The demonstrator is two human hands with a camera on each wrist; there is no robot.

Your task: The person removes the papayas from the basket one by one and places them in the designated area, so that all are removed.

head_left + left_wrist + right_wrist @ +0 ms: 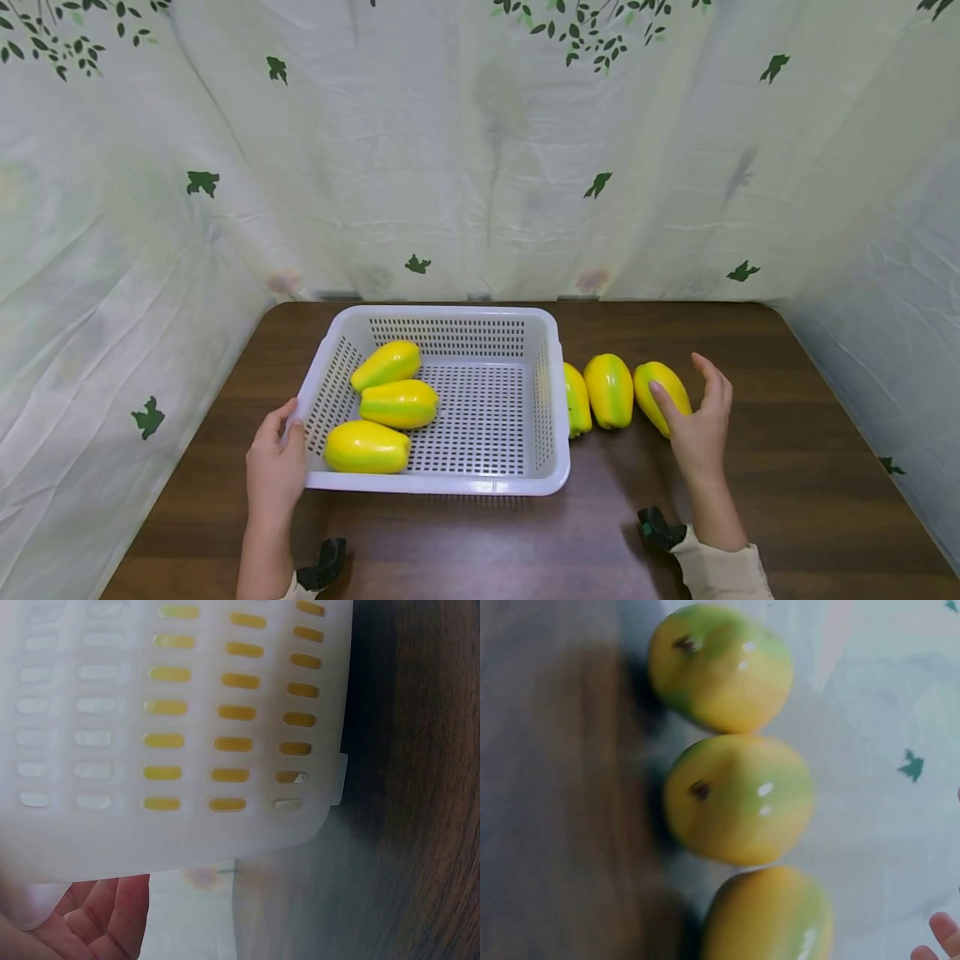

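Note:
A white perforated plastic basket [450, 484] stands on the table, with three yellow-green papayas inside along its left half; one of them is the front papaya [367, 447]. My left hand [275, 467] grips the basket's left rim, and its curled fingers [129, 915] show below the rim in the left wrist view. Right of the basket lie three more papayas in a row, the leftmost papaya [577, 402] partly hidden by the basket wall. My right hand [701, 425] is beside the rightmost papaya [662, 387], thumb and fingers spread apart, the thumb overlapping the fruit in the head view.
The dark wooden table [480, 550] extends on both sides of the basket and in front of it. A pale curtain [465, 167] with leaf prints hangs behind the table and along both sides. Black wrist mounts [322, 567] sit at both wrists.

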